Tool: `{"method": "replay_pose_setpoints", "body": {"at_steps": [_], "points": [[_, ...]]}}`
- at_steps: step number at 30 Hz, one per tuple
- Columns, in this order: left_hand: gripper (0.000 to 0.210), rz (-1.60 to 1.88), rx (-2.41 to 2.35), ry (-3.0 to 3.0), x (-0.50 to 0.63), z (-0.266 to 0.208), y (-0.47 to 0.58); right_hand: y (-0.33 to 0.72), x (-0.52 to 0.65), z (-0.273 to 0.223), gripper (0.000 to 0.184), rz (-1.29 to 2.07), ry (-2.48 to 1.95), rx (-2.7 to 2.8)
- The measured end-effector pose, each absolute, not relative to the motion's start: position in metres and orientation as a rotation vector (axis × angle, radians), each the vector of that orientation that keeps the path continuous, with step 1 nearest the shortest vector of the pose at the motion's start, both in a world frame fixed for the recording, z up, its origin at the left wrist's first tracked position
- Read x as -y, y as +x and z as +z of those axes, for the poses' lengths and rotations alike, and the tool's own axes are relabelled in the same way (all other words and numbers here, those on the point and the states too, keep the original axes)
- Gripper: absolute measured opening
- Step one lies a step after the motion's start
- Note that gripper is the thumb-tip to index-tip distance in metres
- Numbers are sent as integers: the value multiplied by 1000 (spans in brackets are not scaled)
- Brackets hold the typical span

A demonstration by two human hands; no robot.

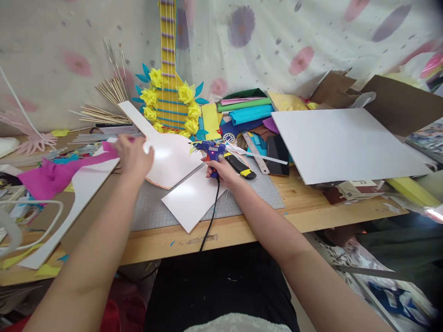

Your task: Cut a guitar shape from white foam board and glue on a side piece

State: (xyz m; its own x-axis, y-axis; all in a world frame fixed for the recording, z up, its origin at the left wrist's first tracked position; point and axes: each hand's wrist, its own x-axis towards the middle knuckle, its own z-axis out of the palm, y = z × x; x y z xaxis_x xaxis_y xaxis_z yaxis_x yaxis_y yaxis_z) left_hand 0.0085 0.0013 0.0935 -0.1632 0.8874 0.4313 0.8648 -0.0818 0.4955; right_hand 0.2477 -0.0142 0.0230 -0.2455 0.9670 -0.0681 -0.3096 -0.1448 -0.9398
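My right hand [223, 170] grips a blue hot glue gun [212, 147] by its handle. A white glue stick [259, 155] juts from its back to the right, and its black cord [212, 221] hangs over the table edge. Under the gun's nozzle lies a white guitar-shaped board [173, 154]. A white rectangular offcut [192, 203] rests just in front of it. My left hand [133, 157] is over the board's left side, at the end of a magenta crepe paper piece [51, 177]. Its fingers are blurred and partly hidden, so I cannot see whether they hold the paper.
Behind stands a yellow paper guitar [171, 103] with yellow flowers. Wooden sticks [110, 99] lie at back left. A utility knife [240, 166], a steel ruler [256, 154] and a phone [278, 157] are right of the gun. A large white board [342, 145] covers the right side.
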Motion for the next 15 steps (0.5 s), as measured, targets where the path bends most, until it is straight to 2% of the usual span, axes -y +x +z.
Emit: {"method": "replay_pose_setpoints", "body": {"at_steps": [4,8,11,15], "points": [[28,1008,-1858,2022,5,72,55,247,16,24,28,1582,-912,1081],[18,1039,-1829,1982,5,60,79,246,17,25,28,1579,-926,1093],[9,1026,-1833,2003,1,59,75,246,16,24,27,1583,-925,1109],[8,973,-2028,2037,-8,65,37,245,15,22,25,1559,-915,1052]]}}
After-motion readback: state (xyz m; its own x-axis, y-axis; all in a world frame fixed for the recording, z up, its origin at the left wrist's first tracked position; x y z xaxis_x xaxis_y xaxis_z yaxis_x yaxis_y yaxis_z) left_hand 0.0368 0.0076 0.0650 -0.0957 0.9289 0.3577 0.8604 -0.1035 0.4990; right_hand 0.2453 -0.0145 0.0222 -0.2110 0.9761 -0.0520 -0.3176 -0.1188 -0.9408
